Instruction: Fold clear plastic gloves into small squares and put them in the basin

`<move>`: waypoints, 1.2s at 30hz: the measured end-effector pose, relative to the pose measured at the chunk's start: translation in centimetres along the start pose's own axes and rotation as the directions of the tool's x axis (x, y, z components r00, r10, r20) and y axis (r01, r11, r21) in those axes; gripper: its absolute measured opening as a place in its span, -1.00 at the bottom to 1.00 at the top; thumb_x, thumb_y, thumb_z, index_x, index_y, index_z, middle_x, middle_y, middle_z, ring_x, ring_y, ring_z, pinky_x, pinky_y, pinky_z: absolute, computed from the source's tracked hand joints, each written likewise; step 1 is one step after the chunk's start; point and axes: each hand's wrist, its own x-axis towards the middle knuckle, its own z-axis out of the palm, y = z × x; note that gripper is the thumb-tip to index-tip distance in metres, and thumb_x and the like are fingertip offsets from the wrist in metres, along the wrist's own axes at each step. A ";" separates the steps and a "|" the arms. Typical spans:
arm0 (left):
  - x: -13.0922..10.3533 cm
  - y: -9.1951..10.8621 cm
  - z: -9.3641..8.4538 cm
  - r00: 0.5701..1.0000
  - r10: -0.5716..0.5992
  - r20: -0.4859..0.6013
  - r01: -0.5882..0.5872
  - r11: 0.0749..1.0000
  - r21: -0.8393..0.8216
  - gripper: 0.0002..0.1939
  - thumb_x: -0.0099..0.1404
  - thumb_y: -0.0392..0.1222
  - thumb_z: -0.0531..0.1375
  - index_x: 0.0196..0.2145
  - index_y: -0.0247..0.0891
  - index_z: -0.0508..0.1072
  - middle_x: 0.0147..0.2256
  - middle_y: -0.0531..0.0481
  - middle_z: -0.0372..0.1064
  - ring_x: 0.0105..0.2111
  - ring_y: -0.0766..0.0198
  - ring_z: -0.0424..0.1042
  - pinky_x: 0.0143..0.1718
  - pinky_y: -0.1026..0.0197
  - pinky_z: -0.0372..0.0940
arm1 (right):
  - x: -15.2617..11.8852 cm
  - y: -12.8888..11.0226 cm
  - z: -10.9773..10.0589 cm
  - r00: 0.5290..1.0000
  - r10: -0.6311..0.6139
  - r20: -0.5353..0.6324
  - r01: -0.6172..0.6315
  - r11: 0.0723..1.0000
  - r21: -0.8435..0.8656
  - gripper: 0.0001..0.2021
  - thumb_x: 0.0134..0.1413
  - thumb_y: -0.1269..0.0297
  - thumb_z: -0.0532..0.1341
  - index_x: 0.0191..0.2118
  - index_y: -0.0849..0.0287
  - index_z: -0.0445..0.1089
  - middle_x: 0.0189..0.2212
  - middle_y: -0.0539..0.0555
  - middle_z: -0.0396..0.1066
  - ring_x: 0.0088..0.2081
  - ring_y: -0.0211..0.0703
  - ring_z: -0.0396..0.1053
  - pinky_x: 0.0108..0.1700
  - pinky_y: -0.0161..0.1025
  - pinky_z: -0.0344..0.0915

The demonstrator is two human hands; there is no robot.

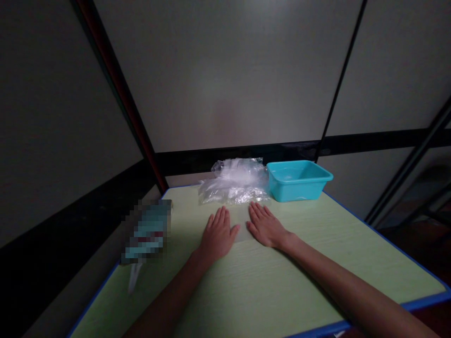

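Both palms face down on the pale green table top (pixel 268 291). My left hand (pixel 217 234) lies flat, its thumb out to the right. To its right, my right hand (pixel 266 226) also lies flat with its fingers pointing away from me. In the gap between them is a thin, greyish, see-through flat piece (pixel 243 229), partly covered by the hands; its kind is hard to make out. Just beyond my fingertips sits a crumpled heap of clear plastic bags (pixel 236 180). Neither hand grips anything.
A turquoise plastic basin (pixel 298 190) stands at the back right, beside the plastic heap. At the left edge lies a blurred-out teal package (pixel 150 230) with a whitish strip (pixel 134 277) by it. Panelled walls (pixel 239 84) rise behind and left. Blue edging borders the table.
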 end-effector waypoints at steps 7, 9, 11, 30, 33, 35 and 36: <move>-1.0 -0.8 -2.0 0.990 0.140 -0.021 -0.140 0.947 -0.289 -0.52 0.21 -0.11 -0.02 0.06 -0.35 0.13 0.13 -0.22 -0.02 0.13 0.15 -0.04 0.10 0.07 -0.07 | -1.4 4.0 -4.0 0.957 -0.288 -0.043 0.291 0.938 0.189 -0.53 0.13 0.18 -0.08 0.11 0.35 0.05 0.12 0.24 0.01 0.14 -0.10 -0.04 0.08 -0.17 0.00; -1.9 -1.3 -3.1 0.972 0.232 -0.024 -0.228 0.922 -0.312 -0.60 0.18 -0.17 0.02 -0.01 -0.29 0.22 0.06 -0.17 0.13 0.07 0.18 0.09 0.07 0.11 0.01 | -1.7 4.8 -5.4 0.926 -0.378 -0.007 0.369 0.901 0.229 -0.70 0.07 0.24 0.03 -0.13 0.27 0.31 -0.11 0.18 0.29 -0.08 -0.14 0.23 -0.08 -0.24 0.17; -2.6 -1.6 -4.0 0.949 0.314 -0.030 -0.309 0.905 -0.291 -0.69 0.14 -0.22 0.07 -0.12 -0.22 0.33 -0.05 -0.11 0.26 -0.02 0.18 0.20 0.03 0.10 0.09 | -2.0 5.2 -6.4 0.902 -0.429 0.044 0.409 0.883 0.233 -0.85 -0.01 0.35 0.10 -0.34 0.24 0.40 -0.34 0.10 0.36 -0.28 -0.22 0.31 -0.23 -0.31 0.21; -2.7 -1.6 -4.3 0.920 0.391 0.031 -0.376 0.903 -0.207 -0.75 0.06 -0.27 0.12 -0.23 -0.25 0.34 -0.24 -0.09 0.33 -0.22 0.18 0.30 -0.14 0.15 0.20 | -2.5 3.5 -7.2 0.905 -0.382 0.185 0.388 0.922 0.005 -0.83 -0.20 0.50 0.11 -0.59 0.22 0.43 -0.57 0.03 0.36 -0.55 -0.31 0.20 -0.50 -0.33 -0.03; -2.7 -1.5 -4.3 0.921 0.388 0.037 -0.373 0.904 -0.207 -0.76 0.06 -0.28 0.11 -0.24 -0.25 0.34 -0.25 -0.09 0.33 -0.22 0.18 0.30 -0.14 0.16 0.20 | -2.4 3.5 -7.2 0.900 -0.395 0.183 0.399 0.917 0.012 -0.84 -0.21 0.50 0.10 -0.61 0.23 0.41 -0.58 0.03 0.35 -0.56 -0.33 0.18 -0.50 -0.34 -0.04; -2.7 -1.5 -4.3 0.921 0.387 0.041 -0.371 0.905 -0.210 -0.76 0.06 -0.28 0.11 -0.24 -0.26 0.34 -0.26 -0.09 0.32 -0.22 0.19 0.30 -0.14 0.16 0.20 | -2.4 3.5 -7.1 0.900 -0.396 0.182 0.399 0.917 0.023 -0.85 -0.21 0.50 0.10 -0.61 0.24 0.40 -0.59 0.03 0.34 -0.56 -0.33 0.17 -0.50 -0.34 -0.03; -2.7 -1.5 -4.3 0.922 0.384 0.042 -0.368 0.906 -0.210 -0.76 0.06 -0.28 0.11 -0.24 -0.27 0.34 -0.26 -0.09 0.32 -0.22 0.19 0.30 -0.14 0.16 0.20 | -2.4 3.5 -7.1 0.901 -0.395 0.181 0.397 0.918 0.028 -0.85 -0.21 0.49 0.11 -0.61 0.24 0.40 -0.58 0.03 0.33 -0.56 -0.33 0.17 -0.49 -0.34 -0.03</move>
